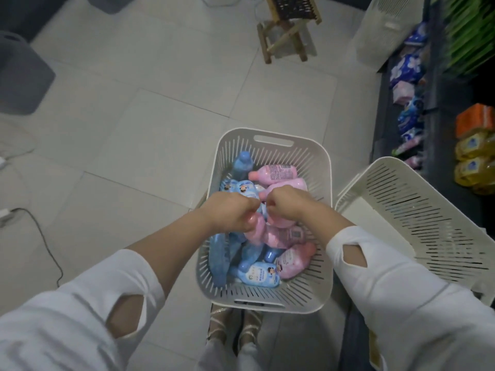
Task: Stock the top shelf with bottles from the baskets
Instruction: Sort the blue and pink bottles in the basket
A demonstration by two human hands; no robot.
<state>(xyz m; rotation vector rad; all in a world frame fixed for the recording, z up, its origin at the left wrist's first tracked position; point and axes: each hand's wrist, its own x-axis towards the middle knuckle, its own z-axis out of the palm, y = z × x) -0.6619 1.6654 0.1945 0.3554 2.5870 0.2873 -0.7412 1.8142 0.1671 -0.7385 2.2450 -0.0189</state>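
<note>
**Both hands down in the near basket, each curled on a pink bottle**

The left hand (230,213) was closed, fingers curled under and thumb wrapped round a pink bottle (254,226) that showed just below its knuckles. The right hand (288,208) sat just beside it, knuckles almost meeting, fingers curled round a second pink bottle (281,221). Its fingertips were hidden under the palm, so the exact hold could not be made out. Both bottles lay in the middle of the near basket (271,133), on top of the pile. Blue bottles (261,275) filled the left and near side. More pink bottles (276,173) lay along the far and right side.

The basket's slotted walls rose well above the pile on all four sides, with a handle slot in the far wall and another in the near wall. Its right rim stood just beside a tilted basket (417,213), which leaned with its open mouth turned to the left. Further right stood the dark shelf (434,76), carrying blue packets (407,66), yellow bottles (472,157) and an orange box (474,119). A third basket (381,31) stood at the shelf's far end, near a wooden stool (289,31). To the left and far side lay open tiled floor (150,103), with a grey bin (22,76) at the left edge and a dark cable (46,237) trailing near it.
</note>
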